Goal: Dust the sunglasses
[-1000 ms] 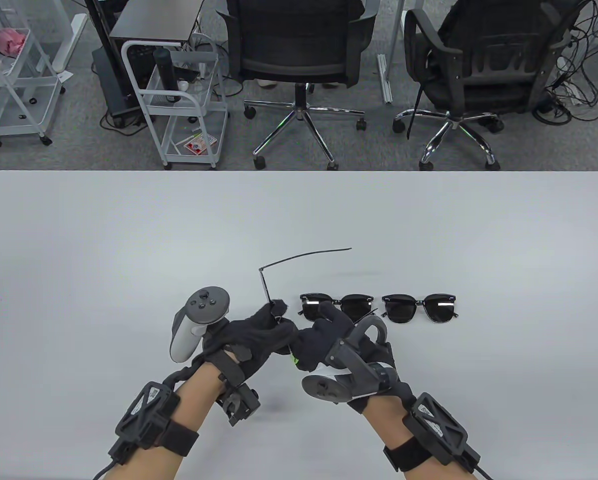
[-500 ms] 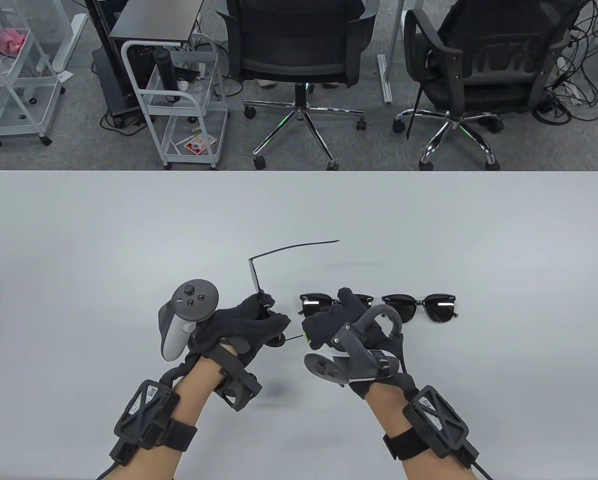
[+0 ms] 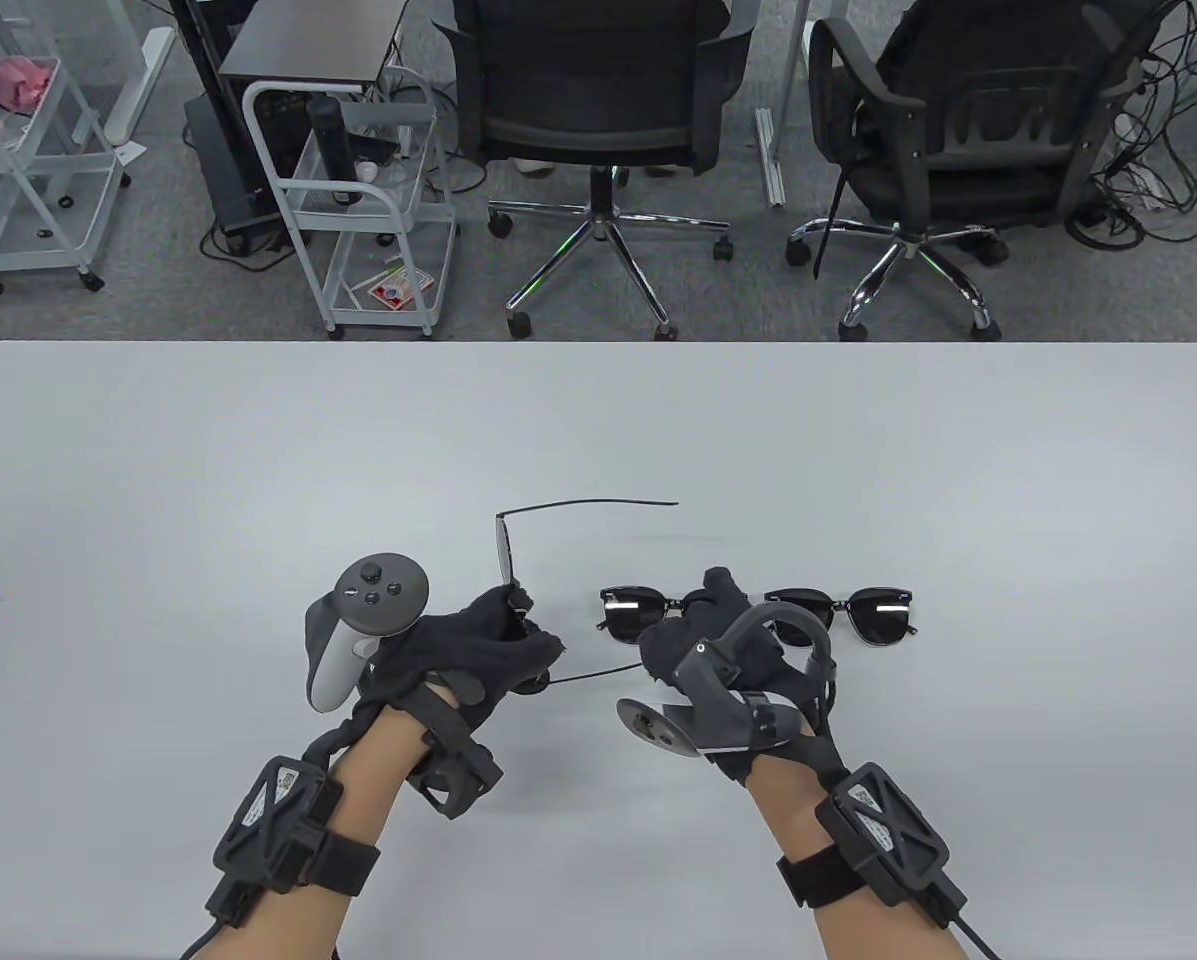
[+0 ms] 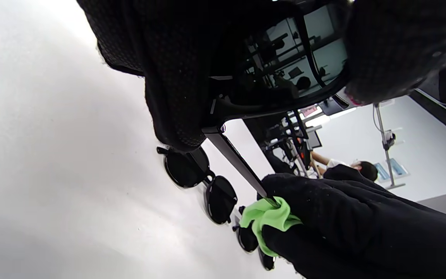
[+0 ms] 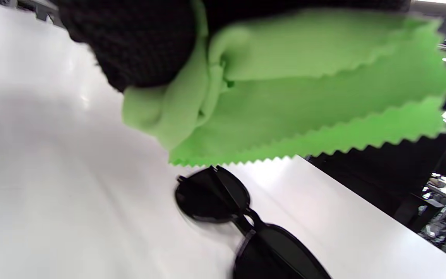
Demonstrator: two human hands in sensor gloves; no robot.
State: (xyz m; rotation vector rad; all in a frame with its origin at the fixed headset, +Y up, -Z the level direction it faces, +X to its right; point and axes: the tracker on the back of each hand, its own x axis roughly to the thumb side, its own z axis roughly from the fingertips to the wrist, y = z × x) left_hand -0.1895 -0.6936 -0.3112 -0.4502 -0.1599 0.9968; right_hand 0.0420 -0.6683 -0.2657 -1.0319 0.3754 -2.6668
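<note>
A: The right hand (image 3: pixel 703 640) has been drawn rightward along the temple, the crumpled green microfibre cloth (image 4: pixel 267 217) pinched round its tip.

B: The black-framed open sunglasses (image 3: pixel 506 560) are gripped by the raised left hand (image 3: pixel 478 650), above the table.

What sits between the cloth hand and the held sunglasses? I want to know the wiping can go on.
Nothing visible does. The right hand pinches the green cloth directly onto an arm of the sunglasses gripped by the left hand. The two other pairs lie on the table behind.
</note>
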